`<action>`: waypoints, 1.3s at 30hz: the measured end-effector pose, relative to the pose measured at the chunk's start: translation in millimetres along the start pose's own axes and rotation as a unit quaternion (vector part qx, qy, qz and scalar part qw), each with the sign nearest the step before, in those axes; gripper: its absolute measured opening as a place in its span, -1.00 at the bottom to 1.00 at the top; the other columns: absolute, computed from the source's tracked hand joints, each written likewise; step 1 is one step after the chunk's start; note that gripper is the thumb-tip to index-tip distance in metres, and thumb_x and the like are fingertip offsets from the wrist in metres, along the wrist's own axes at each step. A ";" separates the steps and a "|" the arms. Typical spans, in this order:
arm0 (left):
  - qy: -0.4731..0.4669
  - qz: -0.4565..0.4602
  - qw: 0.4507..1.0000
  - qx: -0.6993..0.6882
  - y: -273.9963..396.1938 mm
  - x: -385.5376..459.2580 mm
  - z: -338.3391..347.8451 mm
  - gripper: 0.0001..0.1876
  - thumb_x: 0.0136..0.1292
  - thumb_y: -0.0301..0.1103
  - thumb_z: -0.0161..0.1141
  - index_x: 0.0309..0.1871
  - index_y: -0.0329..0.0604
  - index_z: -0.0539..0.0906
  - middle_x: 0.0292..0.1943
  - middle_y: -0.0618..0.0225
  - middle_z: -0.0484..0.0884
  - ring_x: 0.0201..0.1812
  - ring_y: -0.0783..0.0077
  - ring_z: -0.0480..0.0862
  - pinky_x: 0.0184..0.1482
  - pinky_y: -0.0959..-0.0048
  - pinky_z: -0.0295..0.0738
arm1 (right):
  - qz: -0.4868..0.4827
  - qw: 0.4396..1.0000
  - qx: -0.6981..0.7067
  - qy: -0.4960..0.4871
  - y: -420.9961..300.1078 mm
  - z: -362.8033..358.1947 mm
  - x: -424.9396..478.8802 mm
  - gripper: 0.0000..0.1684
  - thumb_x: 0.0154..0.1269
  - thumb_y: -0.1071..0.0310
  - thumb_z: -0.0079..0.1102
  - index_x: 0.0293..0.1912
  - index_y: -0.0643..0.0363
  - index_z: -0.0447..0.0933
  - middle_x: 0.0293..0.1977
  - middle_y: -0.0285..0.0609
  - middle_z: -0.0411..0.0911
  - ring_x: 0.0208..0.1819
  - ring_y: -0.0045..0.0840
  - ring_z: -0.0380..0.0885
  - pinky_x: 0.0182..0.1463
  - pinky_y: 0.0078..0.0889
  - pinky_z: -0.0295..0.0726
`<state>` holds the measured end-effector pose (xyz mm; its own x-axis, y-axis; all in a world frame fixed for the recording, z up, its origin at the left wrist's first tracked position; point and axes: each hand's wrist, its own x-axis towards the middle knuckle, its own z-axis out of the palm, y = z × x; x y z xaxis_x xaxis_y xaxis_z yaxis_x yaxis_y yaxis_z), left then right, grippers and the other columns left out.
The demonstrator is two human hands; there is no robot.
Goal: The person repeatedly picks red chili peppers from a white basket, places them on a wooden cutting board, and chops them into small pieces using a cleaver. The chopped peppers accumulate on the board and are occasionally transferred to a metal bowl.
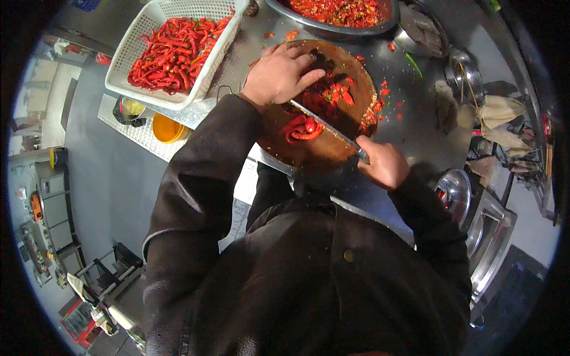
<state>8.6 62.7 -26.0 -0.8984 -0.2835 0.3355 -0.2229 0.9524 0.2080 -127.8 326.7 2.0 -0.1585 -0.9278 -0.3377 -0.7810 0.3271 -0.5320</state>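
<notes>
My right hand (384,163) is closed around the handle of a kitchen knife (327,125), whose blade lies across a round wooden chopping board (307,155). My left hand (280,75) is over the board's upper left part, beyond the blade's far end, with the thumb held out and the fingers slightly spread; whether it touches anything beneath is hidden. Whole red chili peppers (303,129) lie on the near side of the blade. Chopped red chili (340,93) lies on the far side, and more bits cling along the board's right edge.
A white plastic basket (205,80) of red chilies stands at the upper left. Behind the board is a metal bowl (329,31) of chopped chili. A green chili (413,66) and scattered bits lie on the metal table (427,147). A yellow container (168,128) sits lower left.
</notes>
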 end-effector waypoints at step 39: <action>-0.037 -0.059 0.998 0.004 21.3 -23.6 -14.5 -0.61 0.37 -0.01 0.01 -0.01 -0.09 0.63 -0.02 0.24 0.61 0.12 0.14 0.52 0.30 -0.03 0.20 | -0.022 0.997 -0.079 -0.008 -2.8 3.0 -5.9 -0.66 0.13 0.23 0.24 -0.18 0.02 0.30 -0.46 -0.01 0.56 -0.30 0.02 0.57 -0.36 0.09 0.44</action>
<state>30.6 88.0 -16.1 -0.8911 -0.3851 0.2402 -0.3319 0.9138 0.2339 -122.9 331.8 3.2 -0.1139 -0.9374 -0.3290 -0.8721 0.2529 -0.4188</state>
